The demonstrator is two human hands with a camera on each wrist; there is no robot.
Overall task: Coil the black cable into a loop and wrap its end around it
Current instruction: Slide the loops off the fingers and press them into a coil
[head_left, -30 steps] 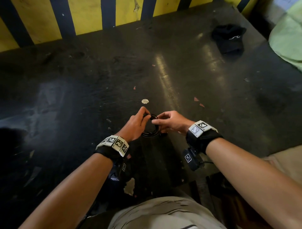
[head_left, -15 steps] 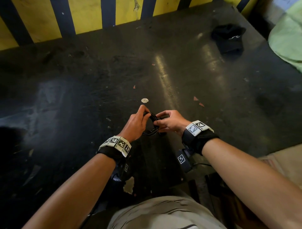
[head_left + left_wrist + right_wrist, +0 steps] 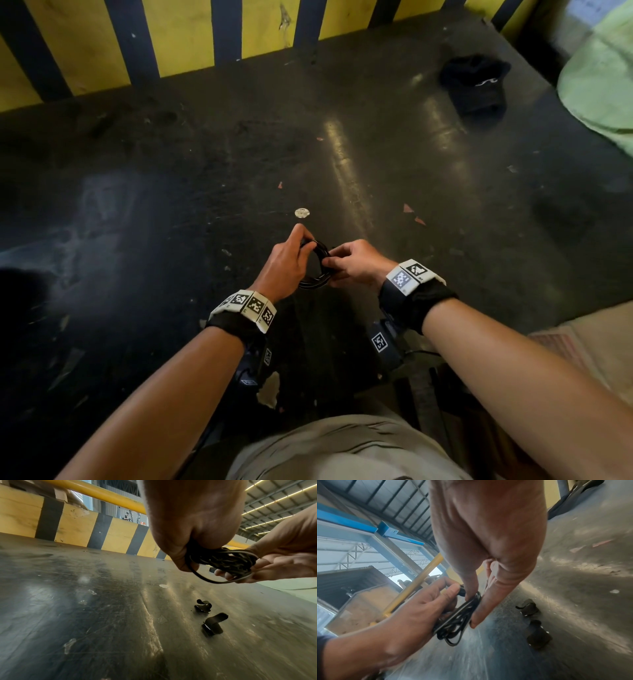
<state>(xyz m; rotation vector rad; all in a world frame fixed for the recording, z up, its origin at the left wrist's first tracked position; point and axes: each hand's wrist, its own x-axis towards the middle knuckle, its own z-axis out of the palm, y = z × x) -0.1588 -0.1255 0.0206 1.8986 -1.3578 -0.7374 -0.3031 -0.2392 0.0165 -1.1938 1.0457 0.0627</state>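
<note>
Both hands meet over the near middle of a dark, scratched worktop [image 3: 171, 212]. The black cable [image 3: 317, 263] is between them, already coiled into a small bundle of several turns, and it is held above the surface, not lying on it. The left hand [image 3: 284, 265] grips the far and left side of the coil, with its fingers curled around the strands. The right hand [image 3: 356, 263] pinches the right side of the coil between thumb and fingers [image 3: 481, 609]. In the left wrist view one strand [image 3: 214, 580] hangs lower than the rest and curves under the bundle toward the right hand. In the right wrist view the left thumb presses on a thicker black part [image 3: 462, 592] of the cable; I cannot tell if this is the plug.

Under the hands, two small curled black strips [image 3: 212, 624] lie on the worktop, near each other. A small round pale spot [image 3: 302, 212] is just beyond the hands. A black cap [image 3: 476, 85] with a small white mark lies at the far right; the mark is too small to read. A pale green cloth [image 3: 603, 78] is at the right edge. Behind the worktop stands a barrier with yellow and black stripes [image 3: 185, 37]. Each wrist carries a band with black-and-white square code markers [image 3: 255, 305]; no readable letters are visible on them.
</note>
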